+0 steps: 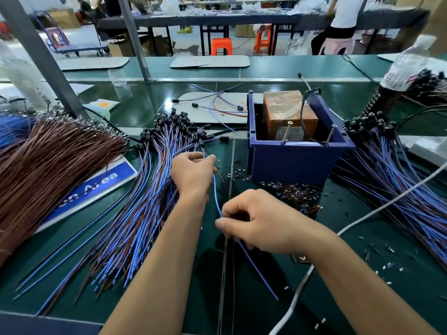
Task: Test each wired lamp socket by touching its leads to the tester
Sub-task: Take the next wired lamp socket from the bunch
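Fingers of the right hand (261, 221) are curled in tight, pinching a thin blue insulated wire (216, 192) near the lower middle of the frame. Fingers of the left hand (192, 171) pinch the same wire higher up, just beside the big fanned pile of blue and brown wired sockets (154, 189) at centre left. So 1 lead is strung between 2 hands, and its small black socket end seems to sit up near the left hand, though I can't tell exactly which one it is. The tester looks to be the orange-brown block (289, 114) inside the dark blue plastic bin (297, 160), right of centre. That wire looks super light and floppy, so I'd hold it close to the bare tip, otherwise it'll wander off the contacts.
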{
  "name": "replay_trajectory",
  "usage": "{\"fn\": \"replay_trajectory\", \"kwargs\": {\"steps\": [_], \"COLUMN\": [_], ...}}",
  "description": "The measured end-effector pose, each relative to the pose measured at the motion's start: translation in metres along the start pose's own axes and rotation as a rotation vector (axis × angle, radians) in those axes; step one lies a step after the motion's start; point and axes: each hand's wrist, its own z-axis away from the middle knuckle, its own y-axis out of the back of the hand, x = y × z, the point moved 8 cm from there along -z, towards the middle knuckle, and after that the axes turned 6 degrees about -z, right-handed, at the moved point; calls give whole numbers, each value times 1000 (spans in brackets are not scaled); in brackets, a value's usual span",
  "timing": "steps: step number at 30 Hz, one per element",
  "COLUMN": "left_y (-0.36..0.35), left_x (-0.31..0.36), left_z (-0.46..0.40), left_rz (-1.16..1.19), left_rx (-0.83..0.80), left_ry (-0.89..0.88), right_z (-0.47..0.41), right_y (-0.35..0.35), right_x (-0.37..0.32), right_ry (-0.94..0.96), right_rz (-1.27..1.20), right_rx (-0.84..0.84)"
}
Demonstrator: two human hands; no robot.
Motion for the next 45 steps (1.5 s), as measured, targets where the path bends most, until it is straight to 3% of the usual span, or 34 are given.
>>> {"fn": "replay_trajectory", "kwargs": {"steps": [3,5,8,12,15,19,22,26,29,31,33,36,41,45], "left_y": [-3,-10,-7,-9,-15,-6,6,33,41,42,33,-16,-68,-71], "left_x": [-4,2,12,22,26,29,24,17,34,57,82,86,73,68], "left_z": [-6,-3,-2,4,10,2,-7,-15,-5,17,59,113,130,123], "left_rz": [446,699,755,868,1091,1296,1350,1212,1080,844,458,-30,-298,-266], "left_rx": [-90,-234,-252,-320,-398,-375,-331,-138,-77,-14,52,-87,-417,-468], "left_ry": [181,257,185,192,305,307,302,203,1,-305,-727,-1109,-1128,-1104], "right_z": [-2,-3,-9,-17,-33,-42,-33,0,26,41,50,55,54,54], "right_y": [18,25,24,26,11,-6,9,63,108,131,136,119,111,111], "right_x": [4,6,8,-5,3,12,17,35,58,69,71,61,62,75], "right_ry": [8,-22,-40,54,-67,-162,-154,-119,-135,-95,19,212,321,271], "right_rz": [73,76,98,-98,-215,-612,-453,32,176,163,93,79,63,-89], "right_rx": [245,298,244,385,309,254,185,124,259,448,584,682,745,724]}}
